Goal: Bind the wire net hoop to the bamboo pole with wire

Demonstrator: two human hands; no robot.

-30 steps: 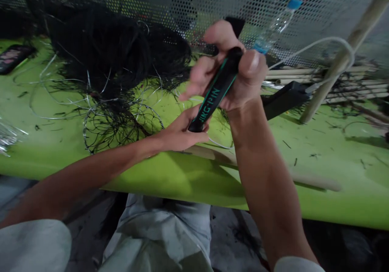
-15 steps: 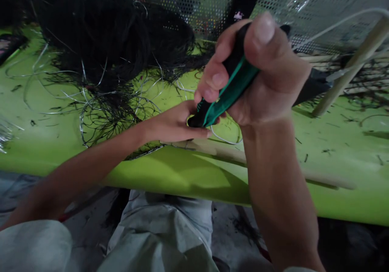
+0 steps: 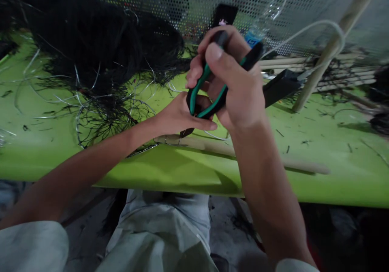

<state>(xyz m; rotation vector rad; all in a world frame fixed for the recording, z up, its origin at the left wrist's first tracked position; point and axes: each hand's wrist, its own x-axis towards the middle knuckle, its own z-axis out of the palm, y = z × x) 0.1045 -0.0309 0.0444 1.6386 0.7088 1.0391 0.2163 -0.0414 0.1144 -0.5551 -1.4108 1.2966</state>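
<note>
My right hand (image 3: pixel 240 81) grips a pair of pliers (image 3: pixel 216 104) by its black and green handles, which are spread apart. The dark jaws point down toward the end of a wooden stick (image 3: pixel 212 145) lying along the table's front edge. Thin wire and black netting (image 3: pixel 103 118) meet the stick at that end. My left hand (image 3: pixel 176 112) is closed close by the pliers' head, thumb stretched along the near side. Its other fingers are mostly hidden, and what they hold cannot be made out. A white wire loop (image 3: pixel 217 136) shows below the thumb.
A big heap of black netting (image 3: pixel 91 41) with loose wires covers the table's back left. Behind are a phone (image 3: pixel 225 15), a water bottle (image 3: pixel 267 15) and a perforated panel (image 3: pixel 188 1). At right, an upright wooden rod (image 3: pixel 334 47), a black block (image 3: pixel 282 86) and several sticks (image 3: pixel 346 69).
The pliers' handles have spread apart, and my right hand has shifted left and turned. The pliers' jaws now show below my left hand. The view has moved slightly, bringing the bottle into sight.
</note>
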